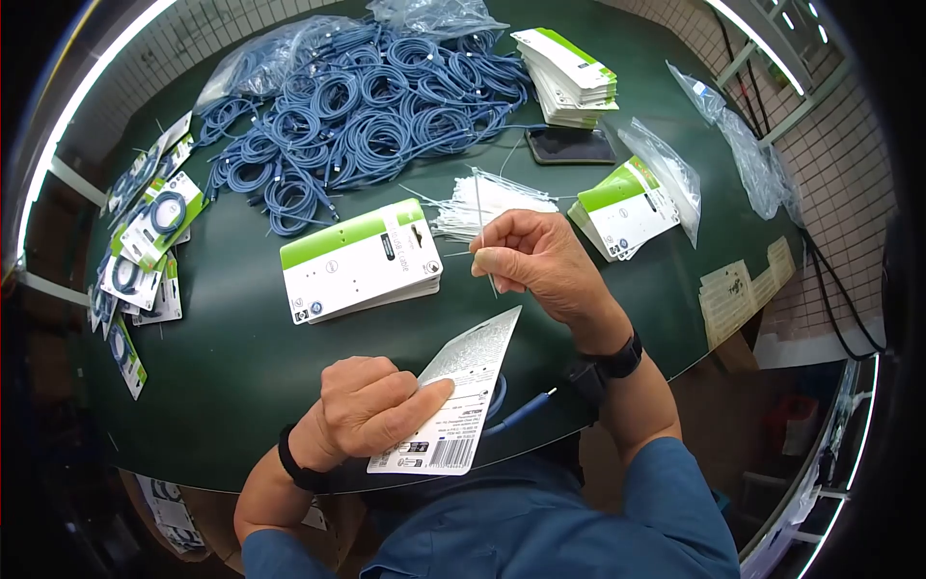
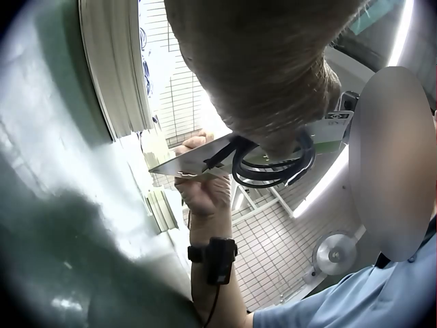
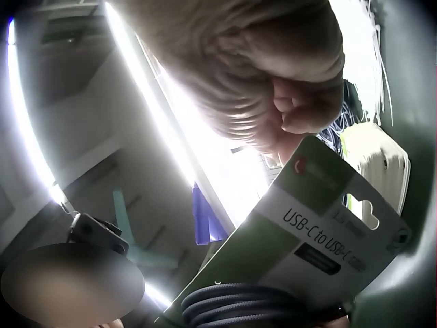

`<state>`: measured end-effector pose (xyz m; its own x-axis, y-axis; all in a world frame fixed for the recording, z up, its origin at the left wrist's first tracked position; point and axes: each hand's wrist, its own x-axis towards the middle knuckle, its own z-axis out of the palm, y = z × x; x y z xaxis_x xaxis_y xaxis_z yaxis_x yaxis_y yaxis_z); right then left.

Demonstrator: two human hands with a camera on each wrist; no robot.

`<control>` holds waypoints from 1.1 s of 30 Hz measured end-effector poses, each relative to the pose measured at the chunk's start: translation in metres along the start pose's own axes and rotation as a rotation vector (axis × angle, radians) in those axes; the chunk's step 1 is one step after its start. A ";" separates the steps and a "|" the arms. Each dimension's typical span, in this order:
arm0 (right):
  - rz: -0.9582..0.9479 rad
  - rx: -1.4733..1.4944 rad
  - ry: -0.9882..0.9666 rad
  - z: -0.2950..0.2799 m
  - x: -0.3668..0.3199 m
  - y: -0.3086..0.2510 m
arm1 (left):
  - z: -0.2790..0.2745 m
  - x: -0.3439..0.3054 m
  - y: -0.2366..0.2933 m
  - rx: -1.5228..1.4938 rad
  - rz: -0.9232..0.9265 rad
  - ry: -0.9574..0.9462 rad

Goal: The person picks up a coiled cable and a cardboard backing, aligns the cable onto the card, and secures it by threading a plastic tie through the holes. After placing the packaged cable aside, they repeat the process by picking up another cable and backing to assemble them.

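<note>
My left hand [image 1: 371, 405] grips a printed cardboard cable card [image 1: 468, 386], thumb on its back with the barcode. On the card's other face lies a coiled blue USB cable [image 3: 239, 304]; one plug end [image 1: 526, 410] sticks out beside the card near the table edge. The card's front reads "USB-C to USB-C" in the right wrist view. Above and right of the card, my right hand [image 1: 540, 261] pinches a thin white cable tie [image 1: 479, 207] between thumb and fingers, held upright. Just beyond that hand lies a pile of white cable ties [image 1: 458, 212].
A stack of cards [image 1: 357, 265] lies ahead of my left hand. Behind it spreads a heap of coiled blue cables [image 1: 367, 106]. Carded cables [image 1: 145, 236] pile up at the left. More cards [image 1: 627, 207], a phone [image 1: 569, 145] and plastic bags [image 1: 748, 159] lie at the right.
</note>
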<state>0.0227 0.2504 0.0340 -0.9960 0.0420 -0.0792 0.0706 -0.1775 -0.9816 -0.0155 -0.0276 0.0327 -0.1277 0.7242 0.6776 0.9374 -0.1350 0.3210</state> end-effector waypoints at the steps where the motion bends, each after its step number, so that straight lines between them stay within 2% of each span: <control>1: 0.018 0.013 0.005 -0.001 0.000 0.001 | 0.000 0.000 0.000 0.002 0.001 0.005; 11: 0.163 0.193 0.032 -0.003 0.005 0.009 | 0.004 -0.002 -0.003 0.001 0.015 0.011; 15: 0.163 0.119 0.078 0.002 0.005 0.009 | 0.005 0.000 -0.003 0.001 0.017 0.026; 22: 0.066 -0.197 0.141 0.003 0.008 0.019 | 0.011 -0.001 -0.006 0.006 0.036 0.070; 27: 0.058 -0.277 0.142 0.005 0.007 0.016 | 0.016 -0.004 -0.009 0.019 0.066 0.116; 33: -0.077 -0.427 0.145 0.003 0.007 0.021 | 0.015 -0.003 -0.009 0.037 0.077 0.127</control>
<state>0.0167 0.2442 0.0130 -0.9834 0.1817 0.0034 0.0431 0.2514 -0.9669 -0.0189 -0.0185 0.0177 -0.0926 0.6209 0.7784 0.9571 -0.1601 0.2416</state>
